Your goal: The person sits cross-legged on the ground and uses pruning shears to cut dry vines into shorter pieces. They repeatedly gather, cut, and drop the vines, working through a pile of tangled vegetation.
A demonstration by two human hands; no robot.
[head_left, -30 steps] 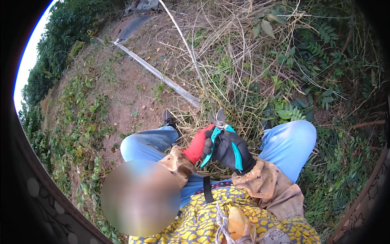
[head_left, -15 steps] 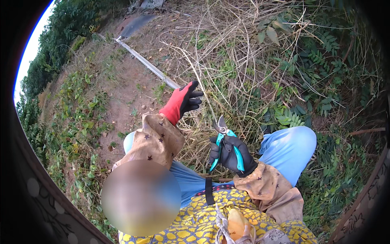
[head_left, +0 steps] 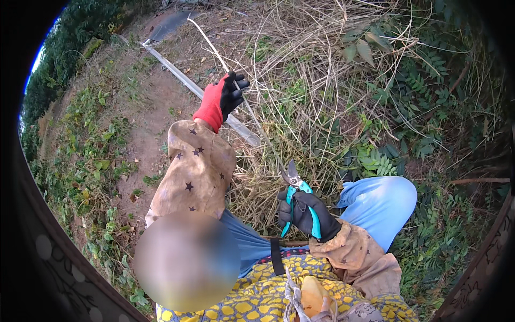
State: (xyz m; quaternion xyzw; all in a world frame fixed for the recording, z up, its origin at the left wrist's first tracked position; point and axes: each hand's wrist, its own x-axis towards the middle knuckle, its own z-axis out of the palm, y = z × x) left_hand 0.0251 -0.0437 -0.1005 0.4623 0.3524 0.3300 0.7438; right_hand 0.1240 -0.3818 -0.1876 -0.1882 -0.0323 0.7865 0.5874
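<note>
My left hand [head_left: 222, 99], in a red glove with black fingers, is closed around a long, thin, pale dry stem [head_left: 210, 44]. The stem slants from beyond the hand down toward the pruning shears [head_left: 292, 181]. My right hand [head_left: 310, 214], in a dark grey glove, grips the shears by their teal handles. Their blades are parted, and the stem's lower end reaches them; whether it lies between the blades I cannot tell. Both hands are over a heap of dry cut stalks [head_left: 300, 102].
A long pale grey pole [head_left: 177, 72] lies on the bare soil at left, with a dark flat sheet [head_left: 170, 27] at its far end. Leafy green plants [head_left: 429, 107] grow at right, low weeds [head_left: 91, 161] at left. My bent knee [head_left: 383, 201] is beside the right hand.
My left hand has moved up and away to the left and closed on the stem, which now points farther left. The right hand with the shears has dropped slightly lower in view.
</note>
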